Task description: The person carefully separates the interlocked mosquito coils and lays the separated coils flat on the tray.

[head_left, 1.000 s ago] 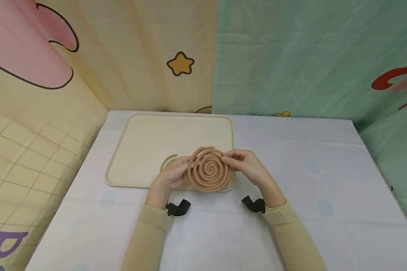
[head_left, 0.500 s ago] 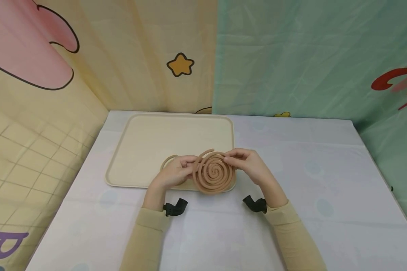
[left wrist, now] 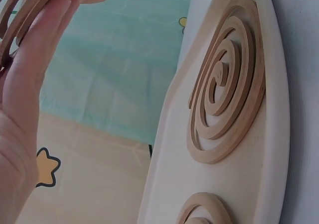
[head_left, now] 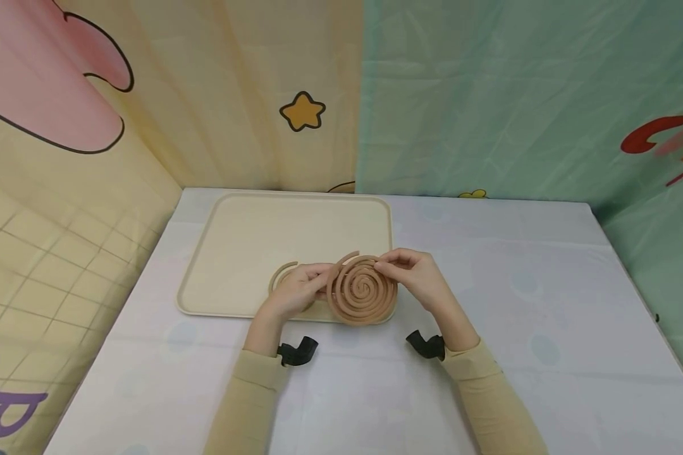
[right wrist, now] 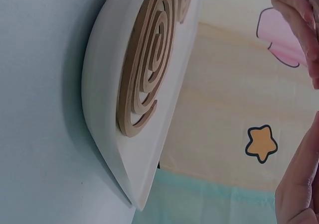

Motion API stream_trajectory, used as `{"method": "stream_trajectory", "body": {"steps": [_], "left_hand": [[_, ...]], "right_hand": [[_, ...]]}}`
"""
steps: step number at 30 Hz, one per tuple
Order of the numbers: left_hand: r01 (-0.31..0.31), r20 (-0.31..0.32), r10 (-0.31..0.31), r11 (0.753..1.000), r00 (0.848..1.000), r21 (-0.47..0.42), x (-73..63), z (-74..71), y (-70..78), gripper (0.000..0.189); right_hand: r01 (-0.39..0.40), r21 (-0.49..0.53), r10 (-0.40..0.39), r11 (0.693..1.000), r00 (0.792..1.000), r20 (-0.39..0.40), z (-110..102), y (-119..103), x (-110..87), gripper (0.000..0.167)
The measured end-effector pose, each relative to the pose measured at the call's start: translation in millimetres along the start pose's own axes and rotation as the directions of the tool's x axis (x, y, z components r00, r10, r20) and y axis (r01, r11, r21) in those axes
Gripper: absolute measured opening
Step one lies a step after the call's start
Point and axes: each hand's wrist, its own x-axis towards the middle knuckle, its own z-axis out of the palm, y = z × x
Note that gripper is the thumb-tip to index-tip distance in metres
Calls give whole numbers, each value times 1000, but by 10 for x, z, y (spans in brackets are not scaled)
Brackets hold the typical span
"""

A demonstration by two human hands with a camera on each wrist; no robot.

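Both hands hold a tightly wound brown mosquito coil (head_left: 362, 287) above the tray's near right corner in the head view. Whether it is one coil or two nested ones I cannot tell. My left hand (head_left: 292, 291) pinches its left edge between thumb and fingers; my right hand (head_left: 418, 275) pinches its upper right edge. At the upper left of the left wrist view, strands of the held coil (left wrist: 30, 15) spread apart. Another mosquito coil (left wrist: 251, 84) lies flat on the tray (head_left: 250, 227), and part of one more coil (left wrist: 204, 204) shows beside it. My left hand partly covers a tray coil (head_left: 274, 275).
The cream tray has a low raised rim and lies on a white cloth-covered table (head_left: 489, 284), towards the back left. Printed curtains (head_left: 461, 95) enclose the back and sides. Each wrist wears a black camera mount (head_left: 298, 351).
The held mosquito coil has shifted slightly right, and its outer end now stands out further from the inner rings. My left fingers have shifted their pinch on its left edge; the right hand has hardly moved.
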Motion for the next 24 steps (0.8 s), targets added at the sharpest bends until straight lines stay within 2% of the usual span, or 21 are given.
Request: {"method": "stream_trajectory", "body": {"steps": [7,13,16,19,24], "left_hand": [[21,4,-21,999,1000,27,-9,-33,0,36],[25,14,-26,997,1000,71,-20,-30,-10,37],[33,30,-35,997,999,66,-12,-25,-26,37],[37,45,-38,999,998,20,1,-20,-40,36],[35,64,-32,998,997,-44,38,7,-81,37]], "right_hand": [[23,-94,-22,995,1000,8,-29,-26,-24,23],[66,-162,-70,985,997,-19,-33,-43,-46,21],[87,-184,-95,979,995,-32,-29,-46,-55,21],[77,-170,-86,982,995,-43,-28,-43,-53,21],[41,-71,-44,997,998,-51,-17,-18,-17,25]]}}
